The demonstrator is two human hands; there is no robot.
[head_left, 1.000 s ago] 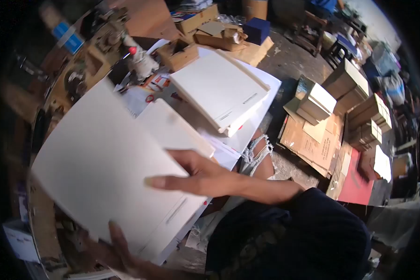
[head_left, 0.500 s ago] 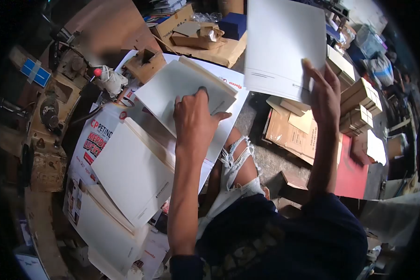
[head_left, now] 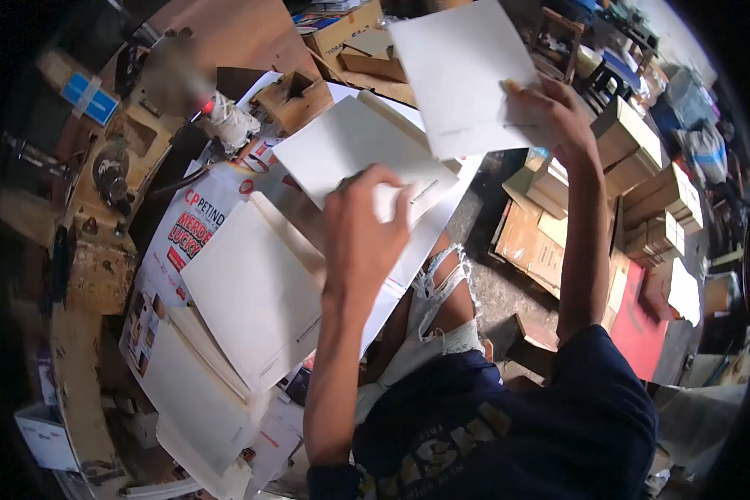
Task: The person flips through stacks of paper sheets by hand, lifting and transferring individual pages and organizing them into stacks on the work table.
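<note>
My right hand (head_left: 554, 117) grips a white sheet (head_left: 467, 75) by its lower right side, holding it up over the back of the table. My left hand (head_left: 365, 212), fingers bent with thumb and fingertips near each other, is at the front edge of the upper stack of white sheets (head_left: 350, 142). Whether it pinches a sheet there is hard to make out. Left of that hand lies a second stack of sheets (head_left: 254, 292), partly over a third stack (head_left: 192, 392) nearer the bottom.
A metal machine (head_left: 100, 242) with a cloth-wrapped part (head_left: 232, 123) stands at the left. A small wooden box (head_left: 293, 98) sits behind the upper stack. Printed paper (head_left: 183, 225) covers the table. At the right are cardboard (head_left: 529, 246) and paper bundles (head_left: 662, 196).
Since one second ago, the large sheet has left the lower left, uncovering the stacks there. Over the last half second the raised sheet has shifted left in view and tilted.
</note>
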